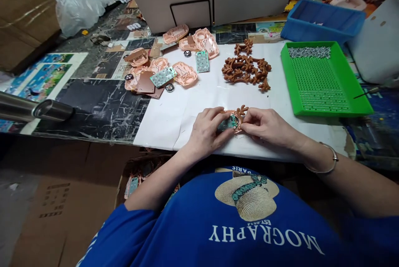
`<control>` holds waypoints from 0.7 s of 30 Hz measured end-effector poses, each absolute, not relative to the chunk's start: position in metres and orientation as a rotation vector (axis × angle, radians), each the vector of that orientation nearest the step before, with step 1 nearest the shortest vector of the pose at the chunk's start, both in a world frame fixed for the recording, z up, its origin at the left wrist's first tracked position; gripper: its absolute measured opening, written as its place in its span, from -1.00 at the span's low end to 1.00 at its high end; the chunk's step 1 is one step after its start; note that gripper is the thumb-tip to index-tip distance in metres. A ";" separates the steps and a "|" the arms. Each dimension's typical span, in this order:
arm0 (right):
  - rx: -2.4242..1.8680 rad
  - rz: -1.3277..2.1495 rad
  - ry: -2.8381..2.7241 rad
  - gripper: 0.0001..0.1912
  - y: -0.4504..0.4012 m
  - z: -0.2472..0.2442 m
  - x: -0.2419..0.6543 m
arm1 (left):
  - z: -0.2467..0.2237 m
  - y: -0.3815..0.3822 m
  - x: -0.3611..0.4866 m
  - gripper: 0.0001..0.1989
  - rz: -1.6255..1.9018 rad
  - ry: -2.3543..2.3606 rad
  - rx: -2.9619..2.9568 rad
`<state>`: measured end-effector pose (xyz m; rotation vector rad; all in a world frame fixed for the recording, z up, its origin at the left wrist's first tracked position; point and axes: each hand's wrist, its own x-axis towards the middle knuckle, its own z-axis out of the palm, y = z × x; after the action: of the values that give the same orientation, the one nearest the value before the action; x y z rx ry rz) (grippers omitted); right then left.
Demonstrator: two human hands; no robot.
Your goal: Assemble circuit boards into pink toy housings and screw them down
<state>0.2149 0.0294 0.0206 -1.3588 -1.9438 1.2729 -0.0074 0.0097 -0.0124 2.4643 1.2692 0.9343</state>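
Clasping a pink casing point(229, 112) in the curled left hand point(206, 130); pinching a brown antler piece point(242, 112) in the right hand point(266, 124); beyond both hands, piled antlers point(247, 68).

Left hand point(206, 131) curls, right hand point(264, 124) pinches with thumb and forefinger, forearms point(162, 179) angled inward

I see workbench point(102, 105) w/ white sheet point(168, 121) on top; on sheet: brown antler-shaped pcs point(246, 68), pink plastic shells point(187, 75), PCB point(202, 62); RHS: green plastic tray point(327, 113).
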 end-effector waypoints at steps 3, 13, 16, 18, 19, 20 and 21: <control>-1.372 1.232 -1.948 -0.76 0.029 0.018 0.217 | -0.014 0.010 -0.007 -0.60 0.957 1.260 2.469; -1.463 0.580 -2.165 -0.76 0.043 0.036 0.220 | -0.013 0.010 -0.007 -0.60 0.958 1.249 2.460; -1.367 0.573 -2.176 -0.76 0.051 0.034 0.216 | -0.012 0.009 -0.007 -0.61 0.936 1.260 2.459; -1.331 0.735 -2.196 -0.79 0.056 0.031 0.212 | -0.012 0.009 -0.007 -0.61 0.930 1.255 2.466; -1.323 0.815 -2.184 -0.81 0.057 0.030 0.210 | -0.012 0.009 -0.007 -0.60 0.928 1.252 2.471; -1.318 0.883 -2.161 -0.82 0.059 0.030 0.209 | -0.012 0.009 -0.007 -0.59 0.927 1.249 2.479; -1.312 0.941 -2.132 -0.83 0.061 0.029 0.208 | -0.012 0.009 -0.007 -0.59 0.928 1.247 2.489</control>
<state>0.2077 0.0606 0.0292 -1.3124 -2.1317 0.9414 -0.0068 0.0093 -0.0119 2.4888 1.2473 0.9276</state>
